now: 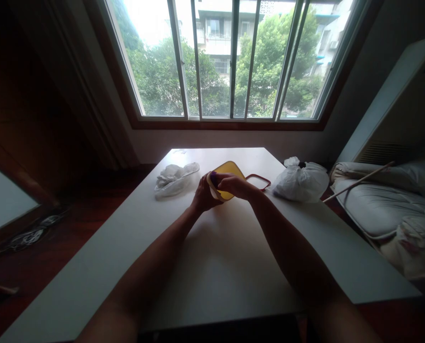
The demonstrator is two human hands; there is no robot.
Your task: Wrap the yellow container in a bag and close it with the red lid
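Observation:
Over the far half of the table, a yellow plastic container (230,168) is held tilted, its open side towards me. My left hand (203,196) is wrapped round its left side, by the pale rim. My right hand (233,185) reaches into the opening, fingers closed on a small purple cloth (214,178) pressed against the container's left wall. Fingers cover most of the cloth, so its full shape is hidden. Just right of the container, a red-brown rimmed square lid or frame (258,182) lies flat on the table.
The white table (227,267) stretches towards the window (230,62). A crumpled clear plastic bag (175,178) lies on its left side, a filled white plastic bag (301,182) on its right edge. Beyond that are a thin stick (359,182) and pale bedding (369,209).

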